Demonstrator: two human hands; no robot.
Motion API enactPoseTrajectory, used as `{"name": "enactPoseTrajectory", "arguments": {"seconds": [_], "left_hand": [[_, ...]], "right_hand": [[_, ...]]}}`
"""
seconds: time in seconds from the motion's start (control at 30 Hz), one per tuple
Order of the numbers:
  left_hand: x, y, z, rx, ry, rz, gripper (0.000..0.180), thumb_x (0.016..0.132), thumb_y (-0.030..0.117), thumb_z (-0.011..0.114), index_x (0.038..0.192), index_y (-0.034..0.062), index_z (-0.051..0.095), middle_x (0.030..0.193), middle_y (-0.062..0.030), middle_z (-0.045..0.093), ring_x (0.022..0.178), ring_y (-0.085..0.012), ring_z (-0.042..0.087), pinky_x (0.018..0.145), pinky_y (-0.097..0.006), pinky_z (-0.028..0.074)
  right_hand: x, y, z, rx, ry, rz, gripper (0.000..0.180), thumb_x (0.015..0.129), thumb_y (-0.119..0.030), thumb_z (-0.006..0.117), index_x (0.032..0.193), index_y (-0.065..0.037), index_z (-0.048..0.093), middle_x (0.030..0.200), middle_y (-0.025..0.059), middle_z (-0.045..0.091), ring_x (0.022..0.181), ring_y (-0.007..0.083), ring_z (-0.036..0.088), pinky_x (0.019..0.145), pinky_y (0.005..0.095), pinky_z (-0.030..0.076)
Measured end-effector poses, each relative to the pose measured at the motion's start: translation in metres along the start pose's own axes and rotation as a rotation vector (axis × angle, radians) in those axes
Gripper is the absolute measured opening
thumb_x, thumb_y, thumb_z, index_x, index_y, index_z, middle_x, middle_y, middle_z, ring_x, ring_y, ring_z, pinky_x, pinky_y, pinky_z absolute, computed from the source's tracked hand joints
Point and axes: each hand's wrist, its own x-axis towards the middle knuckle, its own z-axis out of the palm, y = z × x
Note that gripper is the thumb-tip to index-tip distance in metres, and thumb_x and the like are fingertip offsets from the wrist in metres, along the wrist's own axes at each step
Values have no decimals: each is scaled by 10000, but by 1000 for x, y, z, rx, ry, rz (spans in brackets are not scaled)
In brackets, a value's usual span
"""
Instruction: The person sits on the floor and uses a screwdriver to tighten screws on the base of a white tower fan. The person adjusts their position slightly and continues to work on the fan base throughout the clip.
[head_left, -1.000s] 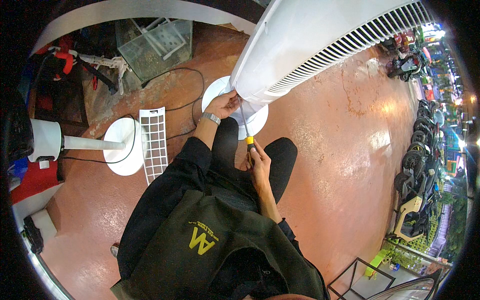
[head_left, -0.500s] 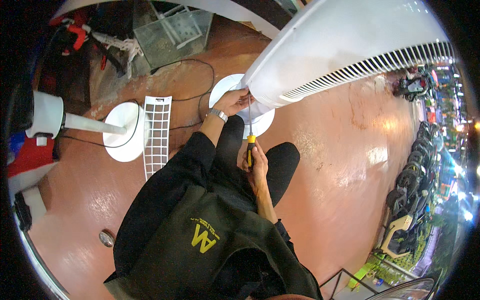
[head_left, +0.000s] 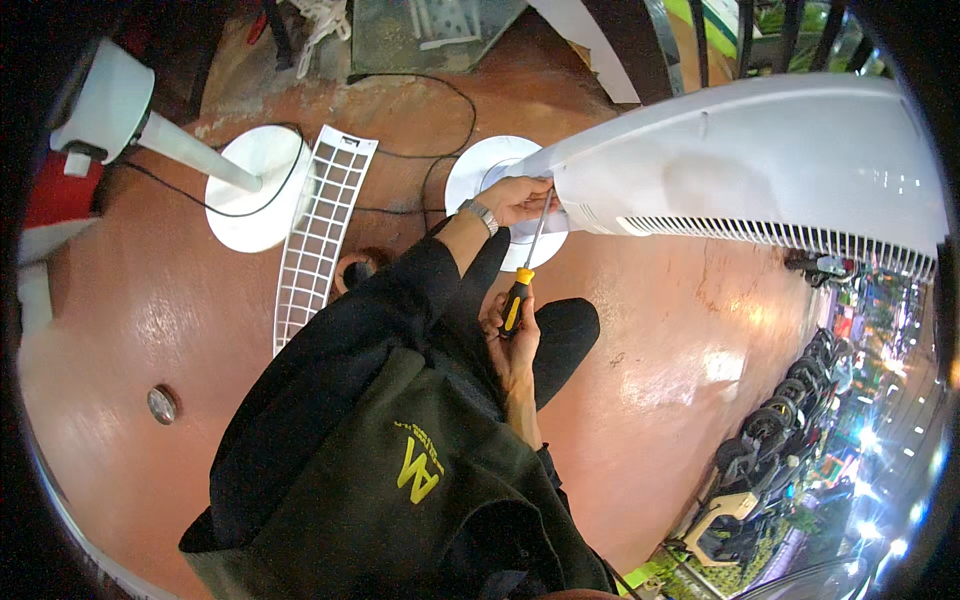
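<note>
A yellow-and-black screwdriver point(head_left: 517, 302) is gripped by its handle in my right hand point(head_left: 518, 345), above my lap. Its long shaft slants up to the lower end of a tall white tower fan housing point(head_left: 690, 165). There my left hand point(head_left: 518, 203), with a metal-banded watch on the wrist, has its fingers pinched together around the shaft's tip and against the housing's edge. Whatever lies between those fingertips is hidden. Behind the left hand sits the fan's round white base point(head_left: 470, 172), partly covered by my hand and knee.
To the left, a second round white base point(head_left: 225, 222) carries a slanting pole, with a white grid grille point(head_left: 325, 225) beside it. A black cable point(head_left: 470, 105) curls over the reddish floor point(head_left: 640, 340). A small round metal object point(head_left: 162, 404) lies left. Motorbikes point(head_left: 765, 430) line the right.
The whole view has shifted, so the housing appears lower and flatter. The screwdriver's shaft now leans further right. Both hands keep their places at the handle and the tip.
</note>
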Motion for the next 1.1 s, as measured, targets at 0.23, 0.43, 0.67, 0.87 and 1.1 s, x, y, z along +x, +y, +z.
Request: {"name": "enactPoseTrajectory", "arguments": {"seconds": [0.23,0.43,0.67,0.87,1.1], "left_hand": [[-5,2,-4,59,-56,85,283,908,99,554,1174,1,542,1120,-109,600,1013,-234,601,959,-342,464],[-21,11,9,292,-40,185,307,891,74,566,1173,-45,546,1109,-135,612,968,-227,622,897,-328,498],[-14,2,14,404,50,299,280,874,45,578,1131,-66,587,1018,-126,643,911,-199,641,838,-296,524],[-9,2,14,492,25,350,235,875,53,585,1074,-66,626,996,-120,655,878,-173,646,797,-278,536],[-13,10,6,481,-44,349,269,873,87,602,1093,-67,611,1034,-120,645,913,-189,638,844,-291,521]], "right_hand": [[-2,-8,12,-68,33,-2,399,977,-363,410,1306,-139,381,850,41,515,591,116,468,532,232,409],[2,-5,6,223,-20,84,336,1001,-344,352,1224,-101,421,867,76,520,571,96,431,483,207,362],[7,0,15,107,101,75,430,985,-392,382,1107,16,432,827,79,496,565,105,427,456,201,330],[10,4,21,-714,213,-191,287,960,-284,485,1133,-57,448,898,56,552,678,132,522,552,286,449],[1,-2,58,-143,181,26,273,971,-283,460,1123,-59,499,866,28,546,720,110,514,608,270,439]]}}
